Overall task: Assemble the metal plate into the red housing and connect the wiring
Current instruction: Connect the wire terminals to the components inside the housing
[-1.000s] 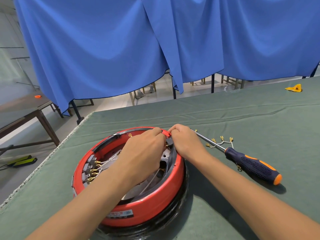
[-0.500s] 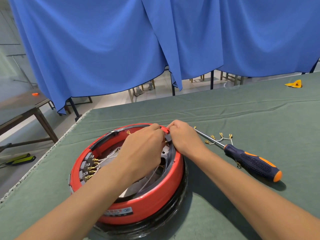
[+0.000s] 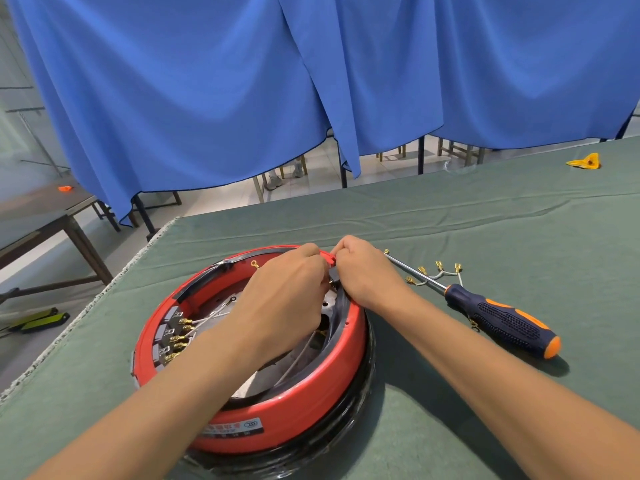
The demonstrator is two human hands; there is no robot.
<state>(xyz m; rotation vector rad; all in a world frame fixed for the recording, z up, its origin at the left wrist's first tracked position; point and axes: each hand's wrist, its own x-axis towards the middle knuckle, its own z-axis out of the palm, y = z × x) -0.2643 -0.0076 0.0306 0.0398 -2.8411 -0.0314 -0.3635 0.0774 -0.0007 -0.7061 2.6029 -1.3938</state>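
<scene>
The red housing (image 3: 294,410) looks like glossy, smooth plastic; inside it, the metal plate (image 3: 256,382) is dull grey. Right of the housing, the screwdriver (image 3: 498,317) has a shiny metal shaft and a dimpled rubbery handle. Matt green cloth covers the worktop (image 3: 485,220).

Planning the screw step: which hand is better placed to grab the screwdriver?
Right. The screwdriver lies on the cloth just beside the right hand, handle toward that forearm. The left hand sits over the red housing, and would have to cross the right arm.
</scene>
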